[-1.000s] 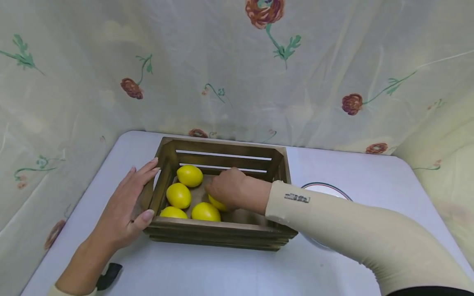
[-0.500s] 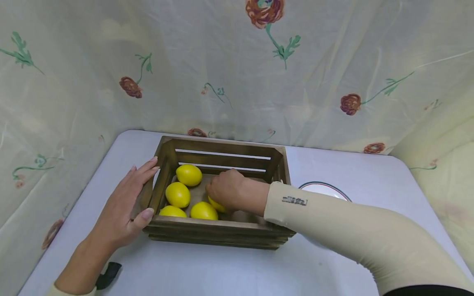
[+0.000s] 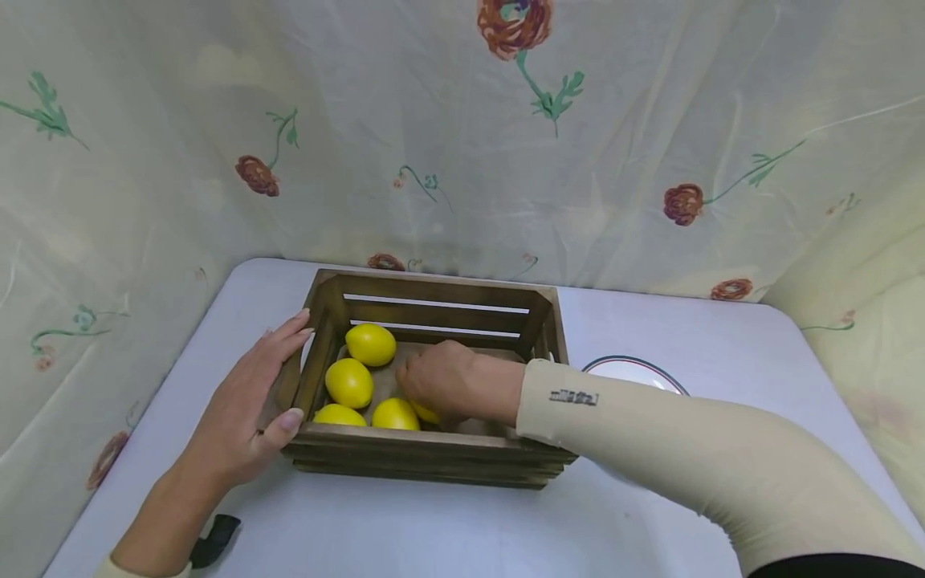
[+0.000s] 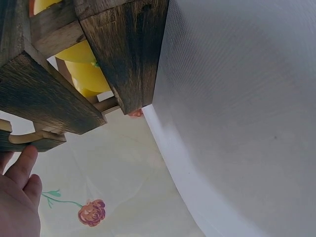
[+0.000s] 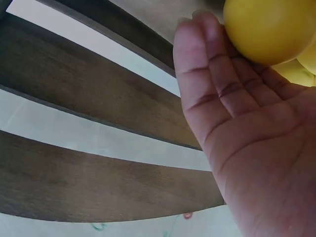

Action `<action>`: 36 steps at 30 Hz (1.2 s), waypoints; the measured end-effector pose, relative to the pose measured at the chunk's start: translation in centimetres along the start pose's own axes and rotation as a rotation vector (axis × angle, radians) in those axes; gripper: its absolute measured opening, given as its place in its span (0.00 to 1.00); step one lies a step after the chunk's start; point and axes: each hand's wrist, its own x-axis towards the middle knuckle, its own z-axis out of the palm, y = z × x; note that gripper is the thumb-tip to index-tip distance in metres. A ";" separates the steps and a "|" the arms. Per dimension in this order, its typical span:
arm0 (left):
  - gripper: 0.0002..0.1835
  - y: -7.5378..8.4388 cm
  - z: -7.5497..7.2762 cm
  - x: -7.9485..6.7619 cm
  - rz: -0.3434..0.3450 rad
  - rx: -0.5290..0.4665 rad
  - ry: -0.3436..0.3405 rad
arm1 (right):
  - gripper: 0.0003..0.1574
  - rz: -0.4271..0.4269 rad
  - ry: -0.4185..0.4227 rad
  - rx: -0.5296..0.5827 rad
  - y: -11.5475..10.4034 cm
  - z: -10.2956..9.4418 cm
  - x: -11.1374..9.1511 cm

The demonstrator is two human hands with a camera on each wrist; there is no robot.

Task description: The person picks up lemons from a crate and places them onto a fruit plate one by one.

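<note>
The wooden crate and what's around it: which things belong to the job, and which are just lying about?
Seemingly part of the job:
crate
lemons inside it
right hand, at a lemon
left hand, at the crate's end

Probably just about:
plate, partly behind the sleeve, in neither hand
table
flowered cloth behind

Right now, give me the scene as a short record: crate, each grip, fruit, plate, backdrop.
Crate: slatted wood, upright on a white table
Left grip: fingers extended at the crate's left end
Right grip: inside the crate, fingers against a yellow fruit
Fruit count: at least five, lemon-shaped; one mostly hidden by the right grip
Plate: right of the crate, partly behind the sleeve
Backdrop: floral curtain
</note>
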 end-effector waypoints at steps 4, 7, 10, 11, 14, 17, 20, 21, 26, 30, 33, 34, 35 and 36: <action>0.39 0.1 0.1 -0.1 0.003 0.008 0.002 | 0.44 -0.016 0.006 -0.015 0.1 -0.1 -0.1; 0.39 0.1 0.1 -0.2 -0.001 0.011 0.000 | 0.46 -0.022 0.010 0.002 0.2 -0.2 -0.1; 0.40 0.0 0.1 -0.2 -0.005 0.009 0.000 | 0.48 -0.027 0.010 0.021 0.3 -0.3 -0.1; 0.40 0.0 0.1 -0.2 -0.004 0.009 0.000 | 0.47 -0.028 0.013 0.025 0.4 -0.4 -0.2; 0.39 0.0 0.1 -0.2 0.001 0.004 0.004 | 0.48 -0.035 0.022 0.032 0.6 -0.5 -0.4; 0.39 -0.1 0.1 -0.1 0.004 0.000 0.003 | 0.48 -0.035 0.030 0.054 0.9 -0.6 -0.6; 0.39 -0.1 0.1 0.0 0.004 0.000 0.001 | 0.47 -0.028 0.032 0.077 1.2 -0.8 -0.9; 0.39 -0.1 0.1 0.0 0.005 -0.002 0.001 | 0.47 -0.027 0.032 0.084 1.3 -0.9 -0.9; 0.40 -0.2 0.1 0.0 0.015 -0.025 0.034 | 0.46 -0.047 0.051 0.096 1.4 -1.7 -1.1; 0.41 -0.3 0.1 -0.1 0.026 -0.040 0.050 | 0.47 -0.056 0.076 0.092 1.4 -2.4 -1.5; 0.40 -0.3 0.1 -0.1 0.014 -0.042 0.032 | 0.47 -0.056 0.085 0.088 1.4 -2.8 -2.3; 0.40 -0.4 0.1 -0.2 0.008 -0.042 0.025 | 0.47 -0.059 0.090 0.083 1.4 -2.9 -2.6; 0.40 -0.4 0.2 -0.2 0.004 -0.042 0.022 | 0.47 -0.060 0.096 0.080 1.4 -3.1 -2.9; 0.40 -0.4 0.2 -0.2 0.001 -0.041 0.021 | 0.47 -0.060 0.100 0.085 1.5 -3.2 -3.3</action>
